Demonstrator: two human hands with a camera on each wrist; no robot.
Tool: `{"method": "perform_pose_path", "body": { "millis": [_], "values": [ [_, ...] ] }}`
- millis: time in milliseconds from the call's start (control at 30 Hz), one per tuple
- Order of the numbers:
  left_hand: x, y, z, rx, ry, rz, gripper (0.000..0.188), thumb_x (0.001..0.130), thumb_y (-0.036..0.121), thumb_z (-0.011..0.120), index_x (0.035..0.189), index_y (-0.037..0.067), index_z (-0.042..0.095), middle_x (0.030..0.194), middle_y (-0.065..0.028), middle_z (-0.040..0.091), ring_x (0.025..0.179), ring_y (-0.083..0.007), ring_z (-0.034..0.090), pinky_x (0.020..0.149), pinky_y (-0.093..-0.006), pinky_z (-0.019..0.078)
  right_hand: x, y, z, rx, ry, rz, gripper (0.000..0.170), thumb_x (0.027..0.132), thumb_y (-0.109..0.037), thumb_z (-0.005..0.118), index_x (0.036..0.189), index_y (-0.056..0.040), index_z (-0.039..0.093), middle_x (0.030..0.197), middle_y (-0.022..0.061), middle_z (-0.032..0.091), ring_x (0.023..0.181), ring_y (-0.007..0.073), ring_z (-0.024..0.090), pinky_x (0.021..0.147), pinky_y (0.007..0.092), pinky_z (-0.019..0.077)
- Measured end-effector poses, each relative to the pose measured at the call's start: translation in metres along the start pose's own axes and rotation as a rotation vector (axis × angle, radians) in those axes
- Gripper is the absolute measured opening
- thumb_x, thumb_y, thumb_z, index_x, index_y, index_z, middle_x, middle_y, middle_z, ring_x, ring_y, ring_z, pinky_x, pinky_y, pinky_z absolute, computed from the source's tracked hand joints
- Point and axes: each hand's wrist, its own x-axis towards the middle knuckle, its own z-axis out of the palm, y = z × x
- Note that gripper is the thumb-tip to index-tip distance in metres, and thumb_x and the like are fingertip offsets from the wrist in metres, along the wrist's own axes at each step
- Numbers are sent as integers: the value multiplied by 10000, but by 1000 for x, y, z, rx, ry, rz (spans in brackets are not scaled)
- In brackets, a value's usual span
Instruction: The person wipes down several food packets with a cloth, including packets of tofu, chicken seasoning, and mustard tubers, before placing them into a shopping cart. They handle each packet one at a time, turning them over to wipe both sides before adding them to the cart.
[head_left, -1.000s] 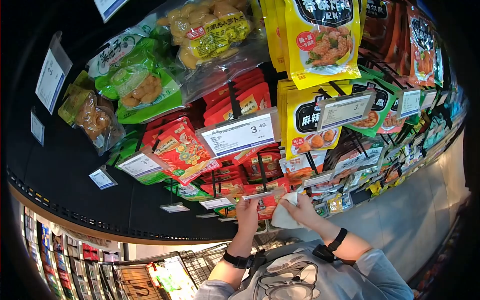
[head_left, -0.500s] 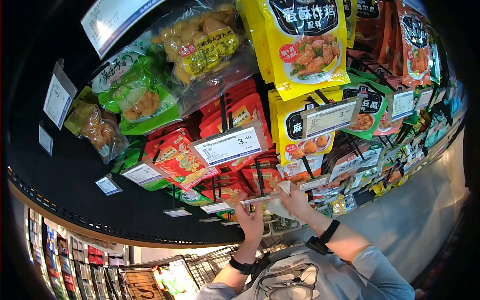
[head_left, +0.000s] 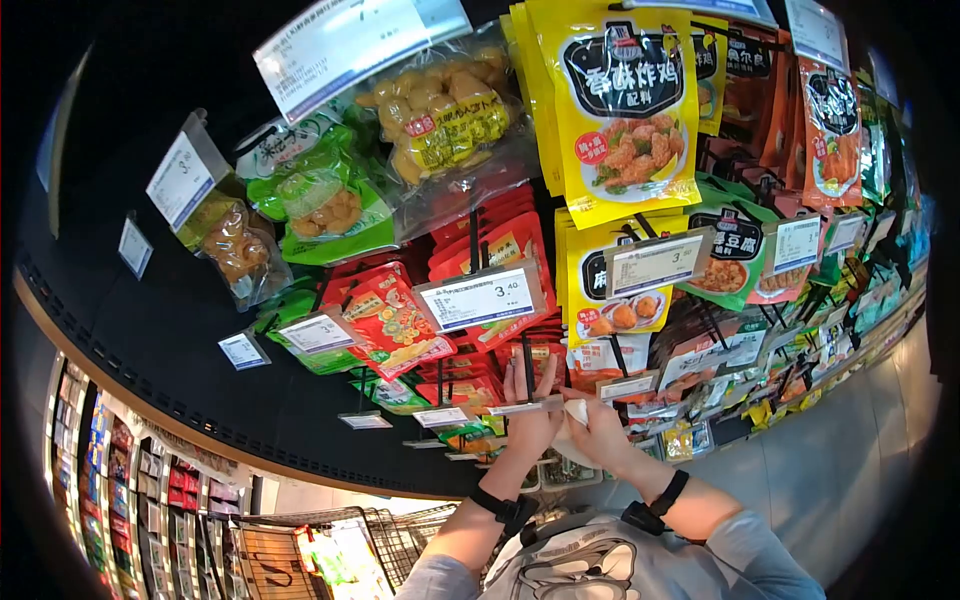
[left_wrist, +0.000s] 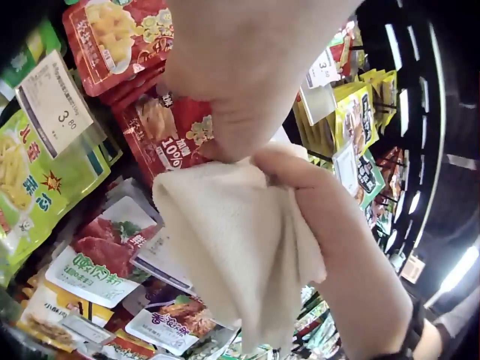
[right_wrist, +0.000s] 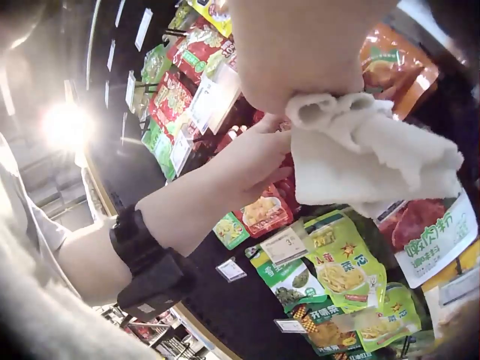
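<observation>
A white cloth (right_wrist: 367,154) is gripped by my right hand (head_left: 602,436) and hangs in loose folds; in the left wrist view the cloth (left_wrist: 232,232) drapes below the fingers. My left hand (head_left: 535,425) is raised close beside the right, its fingers extended upward by a hook and a small price tag (head_left: 525,406). Red packets (head_left: 540,360) hang just behind those fingers. In the left wrist view, the left hand (left_wrist: 255,67) fills the top, in front of red packets (left_wrist: 161,124), and its fingertips are partly hidden.
Yellow packets (head_left: 625,120), green packets (head_left: 735,240) and clear bags (head_left: 450,120) hang above on hooks with price tags (head_left: 480,300). A black shelf panel (head_left: 150,330) spans the left. Below stands a wire cart (head_left: 410,540) holding goods. Grey floor (head_left: 810,450) shows at right.
The left hand has moved up and right, closer to the right hand, and its fingers have straightened. The right hand still holds the cloth, now lower. The head view has shifted.
</observation>
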Motion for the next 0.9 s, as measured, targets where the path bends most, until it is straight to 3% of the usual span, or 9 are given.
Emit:
{"method": "perform_pose_path", "body": {
  "millis": [167, 233, 367, 400, 467, 533, 600, 667, 900],
  "values": [
    [3, 8, 0, 115, 1, 1, 672, 763, 112, 596, 1399, 192, 395, 1437, -321, 202, 1258, -484, 305, 1027, -546, 287, -14, -6, -21, 48, -82, 72, 278, 857, -133, 572, 1097, 7, 580, 899, 215, 643, 833, 355, 641, 703, 392, 498],
    [-2, 19, -8, -12, 50, 3, 746, 750, 70, 605, 1437, 114, 317, 1163, -226, 562, 1138, -455, 431, 971, -518, 323, -22, -3, -25, 97, -90, 110, 217, 865, -154, 585, 1026, -9, 599, 820, 175, 641, 734, 258, 625, 644, 357, 485],
    [-48, 28, -19, -409, 119, -83, 375, 885, 145, 568, 1234, 21, 510, 1055, -224, 561, 951, -380, 542, 841, -427, 425, -36, 1, -38, 99, -248, 270, 146, 875, -152, 594, 954, -30, 613, 780, 113, 648, 680, 157, 611, 601, 325, 470],
    [-73, 17, -6, -484, 45, -211, 413, 894, 182, 559, 1267, 17, 491, 1106, -232, 563, 1064, -376, 520, 923, -417, 406, -42, 12, -35, 138, -269, 280, 119, 873, -119, 595, 963, -43, 609, 835, 129, 659, 732, 160, 641, 636, 323, 481],
    [-120, 16, -9, -557, -45, -560, 335, 923, 211, 555, 1201, 25, 545, 949, -125, 629, 828, -178, 622, 733, -276, 488, -58, 74, -2, 319, -187, 111, 136, 872, -136, 616, 945, -27, 581, 780, 60, 643, 677, 140, 588, 598, 308, 474],
    [-151, 30, -30, -600, -27, -898, 341, 872, 235, 624, 1152, 43, 587, 998, -118, 621, 855, -224, 609, 781, -327, 480, -57, 93, 17, 362, -380, 89, 322, 873, -253, 596, 1072, -9, 529, 947, 120, 596, 853, 196, 551, 732, 338, 438],
    [-204, 27, -17, -409, 221, -724, 365, 896, 276, 601, 1137, 15, 517, 944, -96, 601, 799, -168, 570, 677, -291, 480, -67, 79, 34, 393, -664, 154, 696, 876, -487, 555, 1326, 28, 425, 1281, 239, 503, 1205, 309, 477, 999, 398, 365],
    [-214, 57, -69, -951, 227, -1139, 332, 902, 317, 594, 1087, 47, 538, 828, -58, 575, 608, -105, 521, 508, -265, 436, -78, -15, 22, 41, -624, 471, 482, 930, -321, 523, 1253, 36, 492, 1169, 192, 578, 1083, 260, 543, 951, 358, 399],
    [-283, 104, -148, -1316, 647, -1374, 240, 917, 287, 583, 938, 50, 612, 679, 3, 557, 470, -63, 450, 419, -186, 342, -139, -20, 102, 365, -1089, 106, 398, 937, -225, 503, 1240, 33, 497, 1164, 160, 576, 1071, 235, 536, 948, 338, 398]
  ]
}}
